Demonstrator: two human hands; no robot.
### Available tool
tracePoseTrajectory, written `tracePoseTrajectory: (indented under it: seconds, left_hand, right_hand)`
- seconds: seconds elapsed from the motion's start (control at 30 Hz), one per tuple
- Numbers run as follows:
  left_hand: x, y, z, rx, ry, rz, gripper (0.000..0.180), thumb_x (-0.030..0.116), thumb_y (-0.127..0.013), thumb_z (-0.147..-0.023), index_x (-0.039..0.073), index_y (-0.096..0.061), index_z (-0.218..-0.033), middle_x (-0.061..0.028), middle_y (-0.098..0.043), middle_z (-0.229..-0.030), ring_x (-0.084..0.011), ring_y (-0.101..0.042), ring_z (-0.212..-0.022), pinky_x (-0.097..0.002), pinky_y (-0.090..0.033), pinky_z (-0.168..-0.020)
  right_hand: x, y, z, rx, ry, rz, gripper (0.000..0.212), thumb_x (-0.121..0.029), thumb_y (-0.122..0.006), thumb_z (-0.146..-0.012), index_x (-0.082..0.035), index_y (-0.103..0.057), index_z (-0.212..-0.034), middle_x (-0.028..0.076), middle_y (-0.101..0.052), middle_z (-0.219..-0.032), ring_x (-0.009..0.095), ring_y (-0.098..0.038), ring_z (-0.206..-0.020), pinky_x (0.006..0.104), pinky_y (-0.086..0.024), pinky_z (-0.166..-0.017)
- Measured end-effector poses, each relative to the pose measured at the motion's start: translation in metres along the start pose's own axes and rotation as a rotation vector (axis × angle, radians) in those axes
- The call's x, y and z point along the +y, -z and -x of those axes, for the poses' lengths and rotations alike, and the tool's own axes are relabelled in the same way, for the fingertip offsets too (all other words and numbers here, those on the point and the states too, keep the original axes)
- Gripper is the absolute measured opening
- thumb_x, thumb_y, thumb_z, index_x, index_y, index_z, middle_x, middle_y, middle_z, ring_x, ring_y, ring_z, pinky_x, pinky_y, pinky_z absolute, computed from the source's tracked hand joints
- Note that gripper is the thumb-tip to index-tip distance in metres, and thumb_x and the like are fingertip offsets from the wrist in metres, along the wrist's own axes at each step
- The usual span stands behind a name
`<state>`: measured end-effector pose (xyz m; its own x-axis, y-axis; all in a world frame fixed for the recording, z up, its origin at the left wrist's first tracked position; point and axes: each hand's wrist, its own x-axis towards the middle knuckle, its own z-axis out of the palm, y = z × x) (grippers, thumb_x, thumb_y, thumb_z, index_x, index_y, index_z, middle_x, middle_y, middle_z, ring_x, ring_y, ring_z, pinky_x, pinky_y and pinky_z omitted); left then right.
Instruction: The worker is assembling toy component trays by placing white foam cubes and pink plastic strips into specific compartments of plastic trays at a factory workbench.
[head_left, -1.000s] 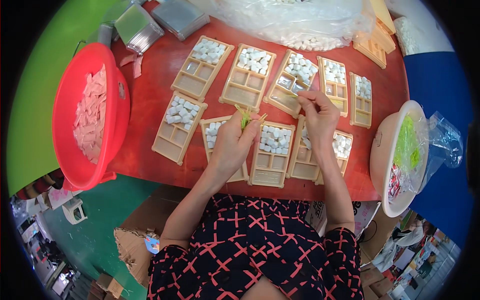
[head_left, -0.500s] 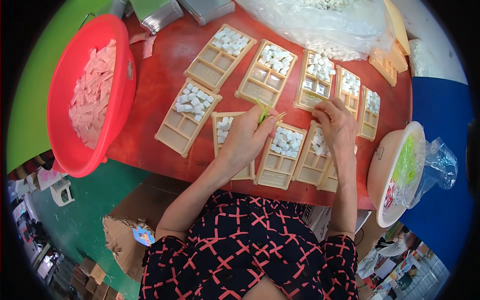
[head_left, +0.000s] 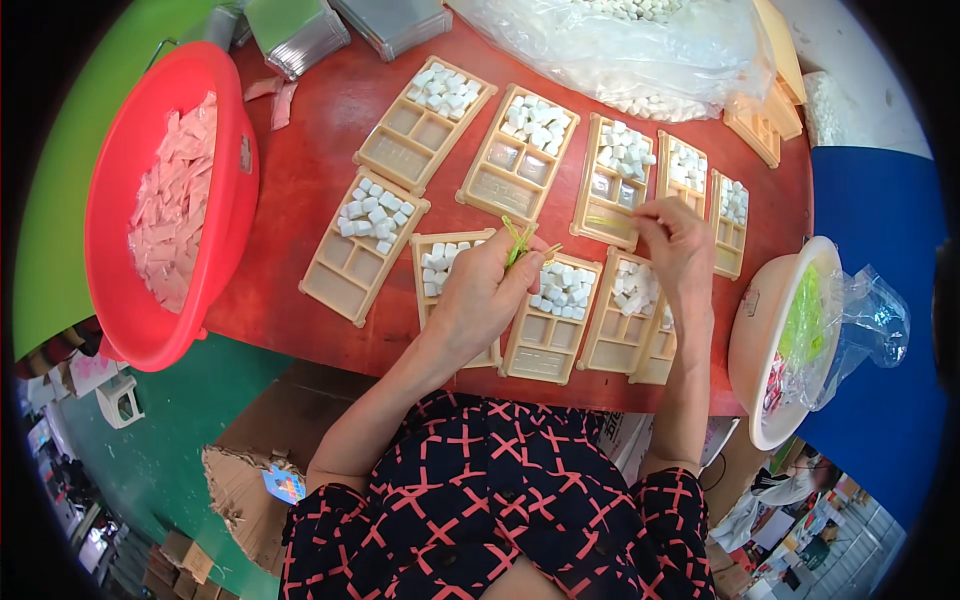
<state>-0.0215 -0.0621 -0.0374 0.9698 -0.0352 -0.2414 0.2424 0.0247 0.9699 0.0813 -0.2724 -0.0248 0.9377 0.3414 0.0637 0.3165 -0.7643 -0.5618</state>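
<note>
My left hand [head_left: 478, 300] is closed around a small bunch of thin yellow-green strips [head_left: 517, 240], their ends poking out past the thumb and fingers. Below and beside it are cream trays [head_left: 540, 362] with white cubes [head_left: 566, 288] in their upper compartments. My right hand [head_left: 680, 245] is pinched at the lower right corner of a back-row tray [head_left: 583, 190]. In that tray's lower compartment lies a single yellow-green strip [head_left: 606, 220], its right end reaching my fingertips. White cubes fill the same tray's top compartment.
A red basin [head_left: 235, 180] of pink wrapped pieces stands at the left. At the right is a white basin [head_left: 745, 350] with green and red packets. A clear bag of white cubes [head_left: 620, 60] and stacked metal tins [head_left: 295, 40] sit along the far side.
The whole view has shifted slightly. Against the trays, my right fingertips have moved away from me, up to the strip in the back-row tray. My left hand still grips its bunch.
</note>
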Motion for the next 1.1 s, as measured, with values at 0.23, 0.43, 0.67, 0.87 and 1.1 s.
tracePoseTrajectory:
  seconds: [0.23, 0.43, 0.67, 0.87, 1.1]
  left_hand:
    - [0.001, 0.003, -0.009, 0.023, -0.019, 0.007, 0.018, 0.013, -0.049, -0.093, -0.001, -0.057, -0.102, 0.0006, -0.055, -0.071, -0.0055, -0.051, -0.067, -0.0204, -0.041, -0.062]
    - [0.002, 0.010, -0.002, 0.082, -0.063, -0.164, 0.017, 0.012, -0.051, -0.092, -0.001, -0.058, -0.099, -0.0011, -0.055, -0.068, -0.0063, -0.051, -0.065, -0.0221, -0.041, -0.058]
    - [0.009, 0.035, 0.008, 0.181, 0.075, -0.128, 0.018, 0.014, -0.050, -0.092, -0.001, -0.060, -0.094, -0.0004, -0.051, -0.063, -0.0066, -0.047, -0.059, -0.0229, -0.039, -0.054]
    - [0.007, 0.040, 0.008, 0.160, 0.045, -0.144, 0.018, 0.014, -0.051, -0.090, -0.002, -0.060, -0.093, -0.0090, -0.056, -0.064, -0.0157, -0.055, -0.060, -0.0295, -0.041, -0.054]
    - [0.011, 0.051, 0.013, 0.135, -0.019, -0.135, 0.015, 0.010, -0.053, -0.088, -0.003, -0.059, -0.091, -0.0106, -0.056, -0.065, -0.0172, -0.057, -0.062, -0.0306, -0.043, -0.055]
  right_hand:
    - [-0.052, -0.005, -0.009, -0.044, -0.013, -0.534, 0.014, 0.004, -0.062, -0.075, -0.002, -0.065, -0.087, 0.000, -0.058, -0.072, 0.009, -0.052, -0.064, 0.0221, -0.040, -0.058]
    - [-0.073, -0.027, -0.001, -0.162, 0.265, -0.198, 0.010, 0.000, -0.063, -0.074, -0.004, -0.061, -0.082, 0.008, -0.057, -0.072, 0.023, -0.057, -0.065, 0.0320, -0.043, -0.057]
    - [-0.068, -0.054, -0.011, -0.009, -0.067, -0.374, 0.003, -0.005, -0.061, -0.078, -0.003, -0.059, -0.080, 0.009, -0.059, -0.070, 0.017, -0.057, -0.060, 0.0293, -0.043, -0.055]
    - [-0.093, -0.051, -0.008, -0.063, 0.017, -0.351, 0.009, -0.001, -0.059, -0.081, 0.002, -0.065, -0.087, 0.004, -0.056, -0.073, 0.009, -0.051, -0.064, 0.0219, -0.040, -0.057]
    - [-0.131, -0.055, -0.029, -0.369, -0.012, -0.693, 0.006, -0.002, -0.056, -0.083, -0.001, -0.061, -0.081, -0.001, -0.055, -0.074, 0.007, -0.049, -0.063, 0.0207, -0.038, -0.057]
